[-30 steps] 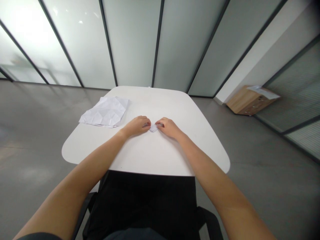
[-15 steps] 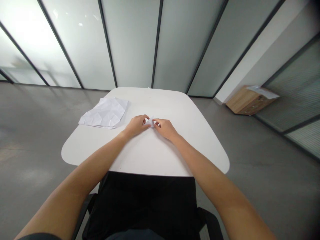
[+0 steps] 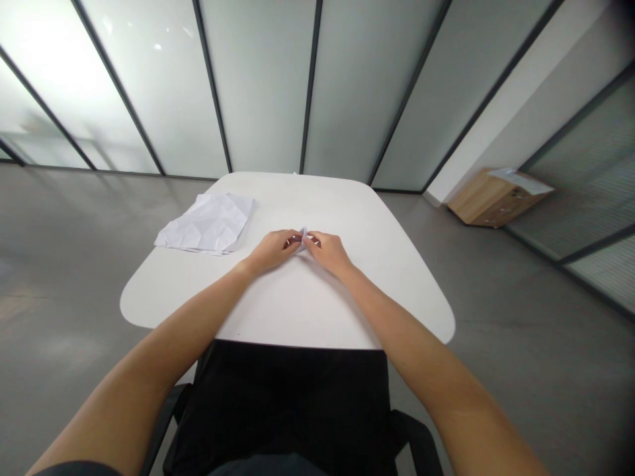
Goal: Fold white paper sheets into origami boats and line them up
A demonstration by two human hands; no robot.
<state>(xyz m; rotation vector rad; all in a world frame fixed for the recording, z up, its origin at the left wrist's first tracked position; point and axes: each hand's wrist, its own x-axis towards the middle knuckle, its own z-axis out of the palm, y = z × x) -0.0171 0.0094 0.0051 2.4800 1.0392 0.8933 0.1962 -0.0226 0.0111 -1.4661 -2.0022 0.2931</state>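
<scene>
Left hand [image 3: 271, 249] and right hand [image 3: 327, 251] each grip, seemingly pinched, the small folded paper [image 3: 301, 238].

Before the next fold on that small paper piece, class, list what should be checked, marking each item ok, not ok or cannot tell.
1. Left hand pinches the small folded paper: ok.
2. Right hand pinches it from the other side: ok.
3. Paper sits over the table, well in from the edges: ok.
4. Stack of creased sheets lies apart from both hands: ok.
5. Creases lined up: cannot tell, fingers hide most of the paper.
</scene>
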